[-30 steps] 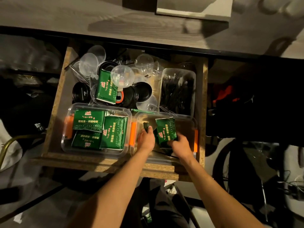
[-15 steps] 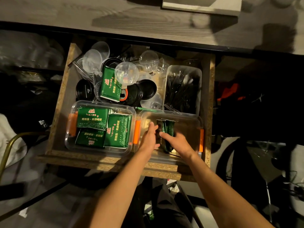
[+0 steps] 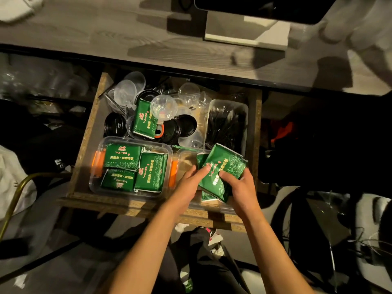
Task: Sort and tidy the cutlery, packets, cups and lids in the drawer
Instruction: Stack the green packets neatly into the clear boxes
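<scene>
Green foil packet (image 3: 222,166), printed in pale and red script, held tilted over the right-hand clear tub (image 3: 186,158) at the drawer's front; more green packets stand on edge beneath it
Right hand (image 3: 241,187): fingers curled round the packet's lower end, gripping it
Left hand (image 3: 188,183): fingers extended, tips pressing the packet's near face, nothing enclosed
Left-hand clear tub (image 3: 99,187), orange clips: four green packets laid flat, looks finished
Long clear tray (image 3: 228,102), back right: dark cutlery gathered inside, appears sorted
Back left of drawer (image 3: 91,122): unsorted heap of clear cups (image 3: 163,107), black lids (image 3: 184,126) and one stray green packet (image 3: 144,119) lying on top; judged the main work left
Grey wood-grain tabletop (image 3: 106,28) above the drawer, a monitor foot on it; room dim, cables and dark clutter on the floor
</scene>
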The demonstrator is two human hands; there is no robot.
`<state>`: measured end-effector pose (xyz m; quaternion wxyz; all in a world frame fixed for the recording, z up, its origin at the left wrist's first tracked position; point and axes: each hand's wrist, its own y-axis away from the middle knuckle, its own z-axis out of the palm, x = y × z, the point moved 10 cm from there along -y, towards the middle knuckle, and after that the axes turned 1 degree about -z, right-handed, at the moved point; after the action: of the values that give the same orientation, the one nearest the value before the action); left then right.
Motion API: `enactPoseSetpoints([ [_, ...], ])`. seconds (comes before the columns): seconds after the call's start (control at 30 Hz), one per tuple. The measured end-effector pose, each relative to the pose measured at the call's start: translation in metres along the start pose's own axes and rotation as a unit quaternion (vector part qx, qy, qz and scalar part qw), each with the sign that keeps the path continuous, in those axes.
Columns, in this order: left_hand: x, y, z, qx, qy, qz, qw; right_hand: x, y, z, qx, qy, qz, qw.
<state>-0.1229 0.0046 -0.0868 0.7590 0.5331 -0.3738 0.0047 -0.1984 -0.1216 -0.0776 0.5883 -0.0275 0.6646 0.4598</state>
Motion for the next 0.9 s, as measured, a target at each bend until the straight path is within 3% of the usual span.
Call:
enactPoseSetpoints([
  [0.27,0.058,0.047,0.013,-0.032,-0.024,0.068,0.997,-0.061,0.023,0.026,-0.017,0.017,-0.016,1.000],
  [0.37,0.072,0.062,0.015,-0.024,-0.036,0.078,0.996,-0.082,0.031,0.041,-0.034,0.073,-0.033,0.996],
  [0.53,0.093,0.088,0.006,0.046,0.020,0.116,0.992,-0.108,0.051,0.078,-0.113,0.107,-0.038,0.987],
  [0.67,0.103,0.105,-0.008,0.107,0.028,0.143,0.984,-0.122,0.062,0.092,-0.078,0.067,-0.073,0.992],
  [0.77,0.102,0.108,-0.013,0.078,0.008,0.126,0.989,-0.134,0.066,0.099,-0.067,0.066,-0.117,0.989],
  [0.9,0.109,0.118,-0.029,0.028,-0.009,0.134,0.991,-0.143,0.058,0.108,-0.077,0.077,-0.113,0.988],
])
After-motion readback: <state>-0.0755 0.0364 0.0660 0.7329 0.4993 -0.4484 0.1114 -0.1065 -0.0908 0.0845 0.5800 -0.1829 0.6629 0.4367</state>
